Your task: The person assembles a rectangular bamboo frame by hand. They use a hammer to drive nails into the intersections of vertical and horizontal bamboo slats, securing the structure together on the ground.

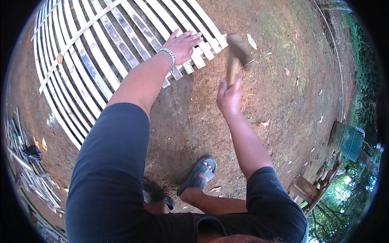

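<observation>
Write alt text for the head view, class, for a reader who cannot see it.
Seen from above, a person's right hand raises a wooden-handled hammer while the left hand presses flat on a panel of pale bamboo slats lying on bare dirt ground. Sandalled feet show below; a green container stands at right.

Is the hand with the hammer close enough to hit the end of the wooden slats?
Probably yes. The right hand holds the hammer raised just beside the slat panel, near the slat ends where the left hand rests. Nothing lies between; only bare dirt.
</observation>
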The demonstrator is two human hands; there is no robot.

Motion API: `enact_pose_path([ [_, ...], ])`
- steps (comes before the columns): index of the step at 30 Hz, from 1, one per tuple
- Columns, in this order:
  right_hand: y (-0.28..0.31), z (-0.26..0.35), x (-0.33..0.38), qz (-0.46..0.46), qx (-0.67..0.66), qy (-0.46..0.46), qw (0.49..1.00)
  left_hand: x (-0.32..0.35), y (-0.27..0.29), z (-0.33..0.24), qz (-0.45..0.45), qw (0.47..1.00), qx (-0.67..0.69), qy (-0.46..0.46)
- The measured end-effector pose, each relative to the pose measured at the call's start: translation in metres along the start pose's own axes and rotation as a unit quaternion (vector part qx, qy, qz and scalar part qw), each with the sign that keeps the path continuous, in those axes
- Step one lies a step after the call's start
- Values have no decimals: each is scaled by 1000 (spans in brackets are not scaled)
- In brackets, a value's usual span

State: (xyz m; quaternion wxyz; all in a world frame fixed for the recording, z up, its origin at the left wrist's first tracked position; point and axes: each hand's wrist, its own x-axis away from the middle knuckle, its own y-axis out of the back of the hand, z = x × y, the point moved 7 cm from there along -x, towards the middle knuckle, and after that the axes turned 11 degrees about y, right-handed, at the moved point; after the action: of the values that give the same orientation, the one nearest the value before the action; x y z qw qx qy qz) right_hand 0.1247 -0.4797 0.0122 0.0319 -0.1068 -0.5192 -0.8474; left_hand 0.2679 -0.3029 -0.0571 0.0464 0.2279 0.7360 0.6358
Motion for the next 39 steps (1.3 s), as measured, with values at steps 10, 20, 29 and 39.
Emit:
enact_pose_path([
  [10,-1,-16,-7,-8,8,13,1000,-1,-2,0,-13,1000,8,-2],
  [20,-4,-19,-6,94,99,2,991,-1,-2,-4,-23,999,25,-6],
  [29,86,-25,0,-115,-63,27,991,-19,16,-15,-55,993,95,31],
  [39,-11,-59,-24,131,71,-33,988,-44,10,-32,37,998,-41,-4],
])
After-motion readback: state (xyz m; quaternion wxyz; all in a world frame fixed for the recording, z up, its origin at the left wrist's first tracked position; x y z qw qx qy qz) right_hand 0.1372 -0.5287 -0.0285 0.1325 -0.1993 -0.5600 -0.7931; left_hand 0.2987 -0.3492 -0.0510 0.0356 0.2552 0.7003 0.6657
